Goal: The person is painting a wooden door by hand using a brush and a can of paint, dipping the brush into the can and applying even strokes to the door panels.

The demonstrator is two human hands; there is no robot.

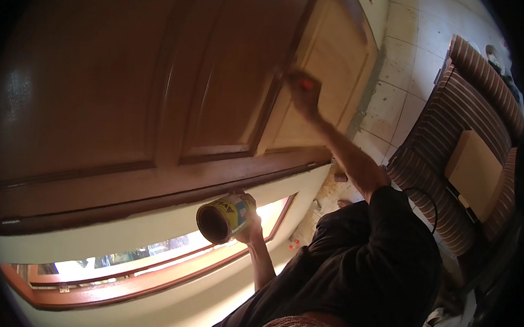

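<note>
My left hand (251, 226) grips a tin can (241, 208) with a yellow-green label that bears writing. Its round mouth faces me, and the inside looks dark. My right hand (306, 97) is raised against a panelled wooden door (221, 83), closed around a small tool with a red-orange part (307, 84), likely a paintbrush; motion blur hides its tip. That tip is near the dark moulding between two panels. Most of the door is glossy dark brown, while the lower panel (332, 70) beyond my right hand is mostly pale wood with dark edging.
A wood-framed window (107, 288) lies in the pale wall below the can. At right stands a striped upholstered seat (475, 102) with a flat tan box or board (476, 173) on it. Stained floor tiles (392, 99) run between seat and door. Small red objects (294, 244) lie by the wall.
</note>
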